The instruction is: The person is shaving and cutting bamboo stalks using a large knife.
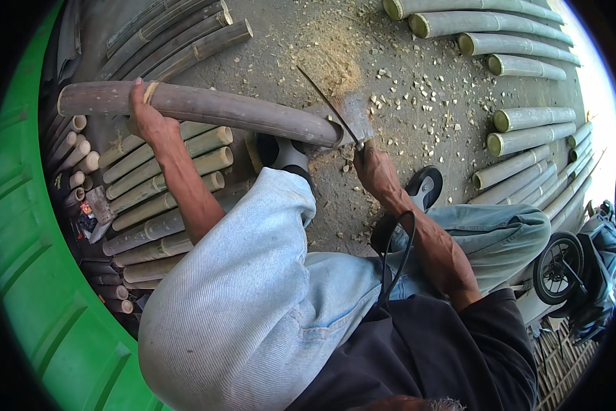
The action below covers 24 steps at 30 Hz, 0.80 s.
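A thick grey-brown bamboo pole [232, 113] slants across from the upper left toward the centre. Its right end rests on a worn wooden block [358, 113] on the ground. My left hand [150, 120] is closed round the pole near its left end, by a pale node ring. My right hand [376, 170] grips the handle of a long-bladed knife [327, 103], mostly hidden by the fingers. The thin dark blade points up and left, close to the pole's right end; I cannot tell whether they touch.
Sawdust [335, 58] and pale wood chips [417, 103] cover the ground beyond the block. Cut bamboo poles [486, 24] lie at right; more bamboo poles [171, 178] are stacked at left. A green ribbed panel [30, 274] borders the left side. A wheeled vehicle [561, 267] stands at right.
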Each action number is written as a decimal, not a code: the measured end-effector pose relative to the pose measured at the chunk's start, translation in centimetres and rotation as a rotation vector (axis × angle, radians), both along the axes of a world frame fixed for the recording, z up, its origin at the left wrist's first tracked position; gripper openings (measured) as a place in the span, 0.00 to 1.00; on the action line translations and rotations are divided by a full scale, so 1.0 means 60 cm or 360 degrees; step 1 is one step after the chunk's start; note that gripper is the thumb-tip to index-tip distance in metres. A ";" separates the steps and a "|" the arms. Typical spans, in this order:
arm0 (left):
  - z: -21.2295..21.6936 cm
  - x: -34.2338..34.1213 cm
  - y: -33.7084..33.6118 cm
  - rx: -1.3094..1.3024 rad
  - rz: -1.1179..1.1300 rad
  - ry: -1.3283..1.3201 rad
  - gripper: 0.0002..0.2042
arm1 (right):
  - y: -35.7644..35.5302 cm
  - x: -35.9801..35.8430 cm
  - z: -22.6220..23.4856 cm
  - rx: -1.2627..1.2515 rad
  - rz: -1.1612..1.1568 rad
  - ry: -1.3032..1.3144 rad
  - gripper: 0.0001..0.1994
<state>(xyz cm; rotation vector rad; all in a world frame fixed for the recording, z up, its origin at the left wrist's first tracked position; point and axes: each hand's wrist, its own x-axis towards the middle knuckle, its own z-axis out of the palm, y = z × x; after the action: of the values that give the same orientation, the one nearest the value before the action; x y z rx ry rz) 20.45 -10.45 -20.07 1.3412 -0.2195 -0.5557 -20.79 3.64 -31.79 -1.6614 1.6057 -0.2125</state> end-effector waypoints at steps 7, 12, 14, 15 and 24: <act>-0.007 0.015 0.003 -0.0146 -0.0186 0.0082 0.24 | -0.030 0.021 0.031 -0.0371 -0.0133 -0.0285 0.12; -0.011 0.002 -0.002 -0.0172 -0.0218 0.0205 0.26 | 0.001 -0.025 -0.053 -0.0072 -0.0029 -0.0053 0.12; 0.010 0.044 0.027 -0.0486 -0.0457 0.0360 0.29 | -0.011 -0.008 -0.019 -0.0118 0.0051 -0.0169 0.13; 0.017 0.034 0.027 -0.0488 -0.0465 0.0366 0.29 | -0.014 -0.010 -0.013 -0.0124 0.0025 -0.0174 0.12; -0.015 0.038 -0.009 0.0092 0.0052 0.0000 0.28 | -0.069 0.042 0.104 -0.0639 -0.0213 -0.0423 0.13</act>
<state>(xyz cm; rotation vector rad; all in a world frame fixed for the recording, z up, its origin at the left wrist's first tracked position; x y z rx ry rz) 22.73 -10.97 -20.95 1.3988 -0.1826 -0.5382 -18.25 -0.50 -25.56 -1.7288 1.5375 -0.8358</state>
